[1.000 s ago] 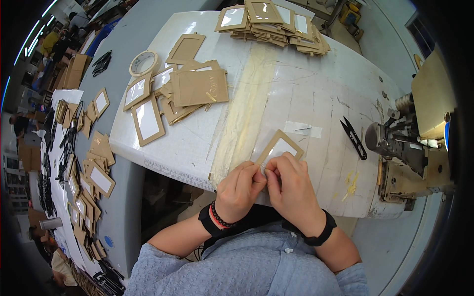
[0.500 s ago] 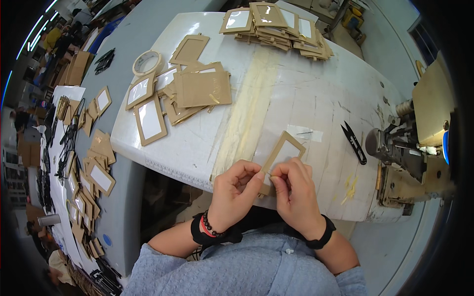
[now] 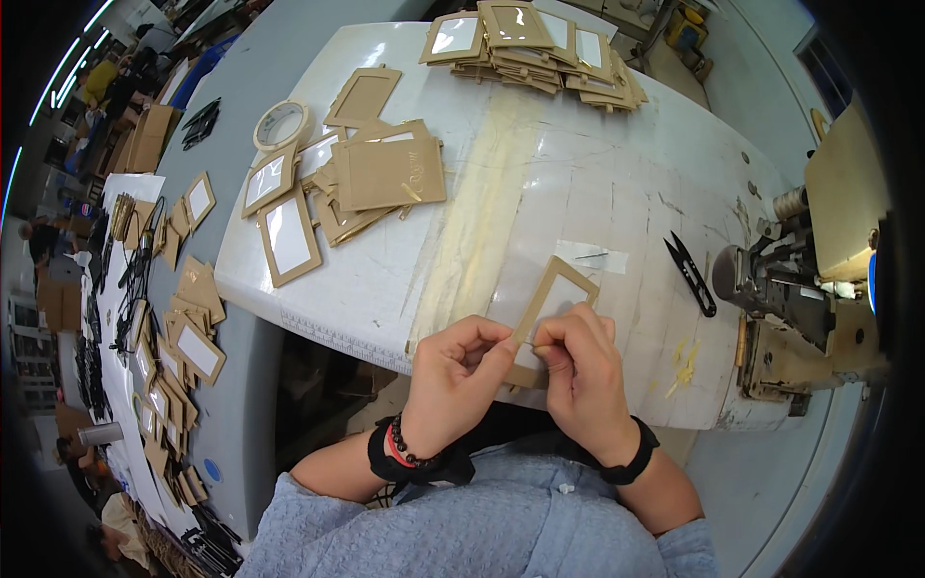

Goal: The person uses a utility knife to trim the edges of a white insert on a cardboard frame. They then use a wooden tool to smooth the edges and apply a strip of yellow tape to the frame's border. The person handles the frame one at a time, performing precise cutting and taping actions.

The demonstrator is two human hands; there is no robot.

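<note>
A tan card holder (image 3: 536,306) with a pale window lies tilted between my hands, over the front of the white worktable. My left hand (image 3: 461,371) is closed, thumb and forefinger pinching the holder's left edge. Over the window's lower part, my right hand (image 3: 586,380) is closed too, thumb and fingertip pressed together close to the left fingertips. Something thin and light shows between the two pinches, too small to name. The right hand covers the holder's lower right side. Just beyond the holder, a needle-like pin (image 3: 592,255) lies on a clear patch.
Black thread snips (image 3: 690,276) lie right of the holder, before a sewing machine (image 3: 771,289). Yellowish scraps (image 3: 685,366) lie nearby. Stacked card holders (image 3: 520,27) stand at the back; another pile (image 3: 393,175) and a tape roll (image 3: 281,125) sit left. More holders (image 3: 198,349) cover the grey side table.
My right fingertips have shifted very slightly at the window's lower part. The left hand keeps its pinch. The whole view has moved a little.
</note>
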